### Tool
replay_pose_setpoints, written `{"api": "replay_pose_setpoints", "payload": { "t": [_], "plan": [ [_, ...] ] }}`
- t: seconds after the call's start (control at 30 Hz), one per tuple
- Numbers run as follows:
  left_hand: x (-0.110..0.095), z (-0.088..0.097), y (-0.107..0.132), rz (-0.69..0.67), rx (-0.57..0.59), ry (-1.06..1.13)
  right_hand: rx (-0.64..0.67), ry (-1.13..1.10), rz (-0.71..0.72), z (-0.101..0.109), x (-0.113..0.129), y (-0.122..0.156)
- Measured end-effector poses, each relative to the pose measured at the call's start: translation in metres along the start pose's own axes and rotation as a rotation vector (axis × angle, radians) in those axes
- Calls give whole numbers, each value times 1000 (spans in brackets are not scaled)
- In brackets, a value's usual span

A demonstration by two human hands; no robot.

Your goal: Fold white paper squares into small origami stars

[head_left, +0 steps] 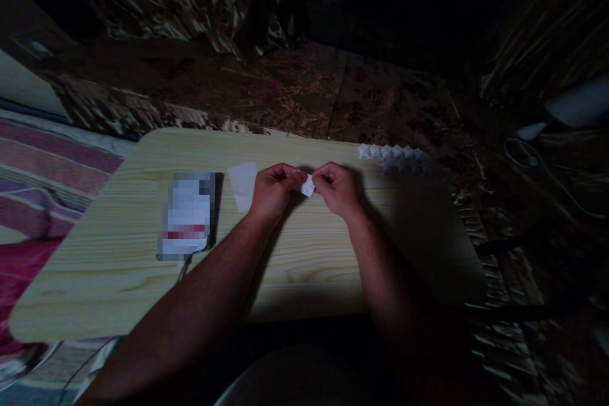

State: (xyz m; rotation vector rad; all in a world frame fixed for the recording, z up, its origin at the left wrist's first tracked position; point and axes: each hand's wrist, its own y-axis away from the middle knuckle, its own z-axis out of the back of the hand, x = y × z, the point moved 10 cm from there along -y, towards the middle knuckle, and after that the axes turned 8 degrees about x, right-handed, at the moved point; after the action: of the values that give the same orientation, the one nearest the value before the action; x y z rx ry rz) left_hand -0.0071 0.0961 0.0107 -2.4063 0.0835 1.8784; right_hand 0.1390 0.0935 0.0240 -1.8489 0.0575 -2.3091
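A small piece of folded white paper (307, 186) is pinched between both my hands, above the middle of the wooden table. My left hand (276, 189) grips its left side with thumb and fingers. On the opposite side, my right hand (337, 187) holds it the same way. Flat on the table just left of my left hand lies a white sheet of paper (242, 185), partly covered by that hand. At the far right edge stand several small folded paper pieces (386, 152) in two rows, the nearer row in shadow.
A blurred-out phone-like device (188, 216) with a cable lies on the left of the light wooden table (304, 266). Dark patterned fabric (285, 85) hangs over furniture behind the table. To the right, a white object with a cord (578, 104) sits in shadow.
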Motion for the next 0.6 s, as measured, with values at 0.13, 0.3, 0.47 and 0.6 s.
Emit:
{"api": "replay_pose_setpoints", "payload": {
  "t": [0.13,0.3,0.47,0.6],
  "plan": [
    [1,2,-1,-10,5,-34,2,15,11,1,0,0],
    [4,4,-2,3,-4,-83,1,67,-9,1,1,1],
    [6,5,-4,19,7,-158,-19,80,-12,2,1,0],
    [4,4,-4,14,13,-190,-20,79,-33,3,-2,0]
  ]
}}
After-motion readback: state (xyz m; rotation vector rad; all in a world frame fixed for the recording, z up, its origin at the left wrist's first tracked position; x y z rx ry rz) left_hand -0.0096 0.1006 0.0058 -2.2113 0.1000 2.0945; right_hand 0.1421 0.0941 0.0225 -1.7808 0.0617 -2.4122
